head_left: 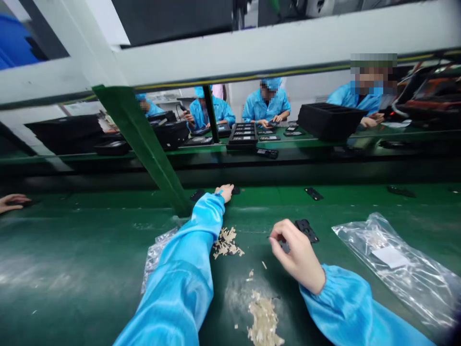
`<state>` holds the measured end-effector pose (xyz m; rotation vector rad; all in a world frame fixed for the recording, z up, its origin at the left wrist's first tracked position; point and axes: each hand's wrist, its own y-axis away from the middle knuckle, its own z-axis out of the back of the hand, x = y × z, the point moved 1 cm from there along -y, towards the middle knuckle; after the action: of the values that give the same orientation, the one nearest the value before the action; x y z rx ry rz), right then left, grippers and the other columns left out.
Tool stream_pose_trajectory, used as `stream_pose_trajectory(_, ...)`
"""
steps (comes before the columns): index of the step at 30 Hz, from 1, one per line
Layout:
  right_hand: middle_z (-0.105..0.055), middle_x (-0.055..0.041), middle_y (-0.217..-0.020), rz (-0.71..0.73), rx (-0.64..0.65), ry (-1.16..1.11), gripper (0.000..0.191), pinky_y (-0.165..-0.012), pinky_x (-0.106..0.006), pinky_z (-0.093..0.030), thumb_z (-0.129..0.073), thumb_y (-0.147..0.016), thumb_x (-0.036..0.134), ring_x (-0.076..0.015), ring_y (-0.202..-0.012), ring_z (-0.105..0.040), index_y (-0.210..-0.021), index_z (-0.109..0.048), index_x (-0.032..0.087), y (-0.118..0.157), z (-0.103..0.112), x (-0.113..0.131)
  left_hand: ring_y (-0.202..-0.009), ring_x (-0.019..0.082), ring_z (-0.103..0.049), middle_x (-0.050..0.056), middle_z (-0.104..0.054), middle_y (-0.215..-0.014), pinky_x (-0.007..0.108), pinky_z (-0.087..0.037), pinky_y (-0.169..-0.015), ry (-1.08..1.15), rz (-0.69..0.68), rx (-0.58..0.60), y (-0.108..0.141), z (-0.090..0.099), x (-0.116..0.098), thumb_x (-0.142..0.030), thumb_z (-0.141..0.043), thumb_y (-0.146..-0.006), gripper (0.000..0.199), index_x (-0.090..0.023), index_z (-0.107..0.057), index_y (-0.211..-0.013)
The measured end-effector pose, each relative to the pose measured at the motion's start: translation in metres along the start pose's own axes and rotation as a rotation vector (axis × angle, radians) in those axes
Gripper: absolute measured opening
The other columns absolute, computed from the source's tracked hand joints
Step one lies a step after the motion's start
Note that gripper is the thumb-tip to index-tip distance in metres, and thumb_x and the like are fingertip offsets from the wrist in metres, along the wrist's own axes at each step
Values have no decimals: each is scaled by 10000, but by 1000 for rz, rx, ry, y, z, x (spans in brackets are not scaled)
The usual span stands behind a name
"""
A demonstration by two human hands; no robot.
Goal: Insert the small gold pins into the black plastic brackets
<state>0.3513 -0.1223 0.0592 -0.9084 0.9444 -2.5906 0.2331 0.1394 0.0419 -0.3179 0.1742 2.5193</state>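
I see the green bench [90, 274] stretching under both arms, with a clear bag [425, 283] lying to the right and another bag [153, 259] partly behind the left sleeve [176, 274]. The right hand [293, 252] hangs over the bench, thumb and forefinger pinched together, a thin dark sliver [268, 237] showing at their tips; I can't tell what it is. The left hand [225, 193] reaches to the far strip, fingers extended at a small black part [236, 191]; whether they grip it, I can't tell. Two pale heaps lie between the arms: a near heap [264, 319] and a far heap [226, 242] close beside the sleeve. A black plate [307, 230] sits just beyond the right hand.

I'd judge it best to take the black part by its edges, keep the cuff lifted off the loose bits, and hold the right pinch light, so the sliver neither bends nor drops.
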Motion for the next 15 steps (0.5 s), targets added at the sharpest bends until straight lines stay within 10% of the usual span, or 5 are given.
stream_pose_trajectory(6, -502, -20, -740, -44, -2, -36, 115, -591, -254, -425, -456, -821, 99, -131, -662, -500, -761, -450, 197, 0, -1, -2, -982, 199, -572, 91, -556, -1149, 407, -499, -821, -96, 1, -27, -6, 6, -3, -314, -520, -867, 320, -152, -527, -1143)
stream_pose_trajectory(15, -503, -4, -716, -220, -54, -230, 111, -563, -243, -427, -481, -819, 141, -120, -614, -493, -727, -460, 199, -10, 2, 2, -937, 107, -602, 38, -617, -1060, 235, -471, -869, 21, -89, -135, 63, -10, -28, -131, -384, -899, 268, -186, -573, -1080)
